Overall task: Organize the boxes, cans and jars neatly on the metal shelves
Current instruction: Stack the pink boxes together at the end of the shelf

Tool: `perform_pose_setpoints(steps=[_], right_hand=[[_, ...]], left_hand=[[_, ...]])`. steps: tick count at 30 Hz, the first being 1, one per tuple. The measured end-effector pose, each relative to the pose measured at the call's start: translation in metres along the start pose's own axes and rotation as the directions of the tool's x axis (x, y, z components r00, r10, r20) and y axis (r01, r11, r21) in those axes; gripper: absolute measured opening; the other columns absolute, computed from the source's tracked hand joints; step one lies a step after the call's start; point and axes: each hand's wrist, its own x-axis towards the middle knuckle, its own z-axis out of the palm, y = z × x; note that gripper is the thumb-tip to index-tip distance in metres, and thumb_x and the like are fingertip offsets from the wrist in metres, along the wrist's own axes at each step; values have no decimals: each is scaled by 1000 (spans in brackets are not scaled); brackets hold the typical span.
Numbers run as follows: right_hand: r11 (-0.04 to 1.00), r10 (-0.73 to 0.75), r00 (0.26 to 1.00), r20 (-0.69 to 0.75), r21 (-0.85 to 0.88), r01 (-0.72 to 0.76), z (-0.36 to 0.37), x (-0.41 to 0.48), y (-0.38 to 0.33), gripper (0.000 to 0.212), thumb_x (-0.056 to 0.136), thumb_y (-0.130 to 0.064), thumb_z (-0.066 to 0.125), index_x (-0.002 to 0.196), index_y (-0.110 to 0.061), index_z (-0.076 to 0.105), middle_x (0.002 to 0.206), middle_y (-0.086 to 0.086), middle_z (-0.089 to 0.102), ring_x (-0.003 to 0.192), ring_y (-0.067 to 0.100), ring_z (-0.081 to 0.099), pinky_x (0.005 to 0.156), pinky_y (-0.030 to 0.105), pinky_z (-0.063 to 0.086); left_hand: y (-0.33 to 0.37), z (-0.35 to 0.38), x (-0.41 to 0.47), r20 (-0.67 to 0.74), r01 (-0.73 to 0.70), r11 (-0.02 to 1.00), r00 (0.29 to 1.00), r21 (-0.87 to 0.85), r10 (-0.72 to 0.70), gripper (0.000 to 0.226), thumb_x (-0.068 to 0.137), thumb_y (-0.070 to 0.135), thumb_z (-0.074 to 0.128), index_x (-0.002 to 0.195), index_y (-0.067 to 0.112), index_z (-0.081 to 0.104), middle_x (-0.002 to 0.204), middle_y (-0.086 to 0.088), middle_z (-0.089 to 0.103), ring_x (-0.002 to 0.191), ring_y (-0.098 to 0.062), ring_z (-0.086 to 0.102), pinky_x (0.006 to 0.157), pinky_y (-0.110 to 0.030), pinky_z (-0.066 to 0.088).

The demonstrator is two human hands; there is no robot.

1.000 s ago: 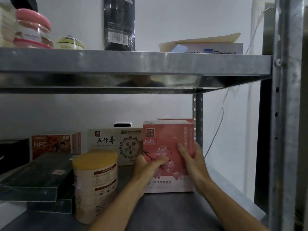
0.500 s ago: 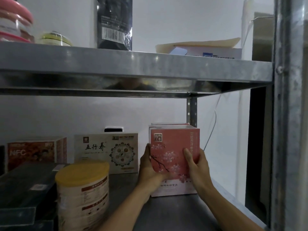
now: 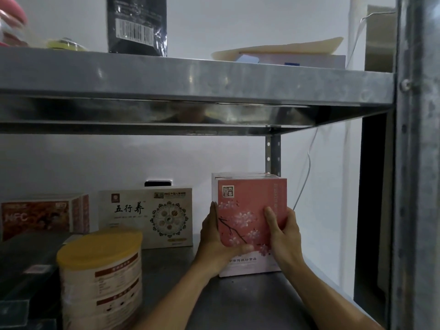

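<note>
Hands clasped on pink cherry-blossom box [image 3: 247,210], upright at four o'clock on lower metal shelf [image 3: 238,301], beside rear post. Left hand [image 3: 214,244] wrapped round left edge, thumb under; right hand [image 3: 283,234] flat on right face, fingers closed. Likely light, stiff card, slick finish: best gripped by opposite sides.

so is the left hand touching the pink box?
Touching. Head view shows the left hand wrapped on the pink box, its thumb lying across the front face.
</note>
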Motion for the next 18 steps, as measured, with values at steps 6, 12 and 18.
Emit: perform_pose_setpoints(steps=[6, 12, 18], right_hand=[[999, -12, 999, 42, 33, 10, -5, 4, 2, 55, 83, -56, 56, 129, -26, 45, 111, -10, 61, 96, 6, 63, 74, 20, 55], [990, 34, 997, 63, 138, -42, -6, 13, 8, 74, 69, -66, 72, 129, -31, 49, 115, -6, 66, 101, 15, 67, 86, 41, 58], [932, 205, 974, 99, 284, -225, -7, 25, 1, 64, 68, -80, 50, 107, -33, 67, 107, 1, 74, 96, 24, 71, 88, 48, 56]], left_hand=[[0, 1, 1, 11, 2, 999, 1000, 36, -3, 134, 33, 53, 91, 142, 50, 13, 141, 11, 37, 132, -12, 41, 106, -45, 44], [-1, 1, 7, -22, 12, 999, 1000, -32, -13, 139, 27, 35, 98, 140, 51, 20, 137, 14, 43, 127, -7, 46, 100, -34, 50], [-1, 1, 8, 37, 39, 993, 999, -111, -35, 113, 41, 16, 98, 114, 65, 26, 119, 24, 53, 111, 4, 53, 83, -13, 44]])
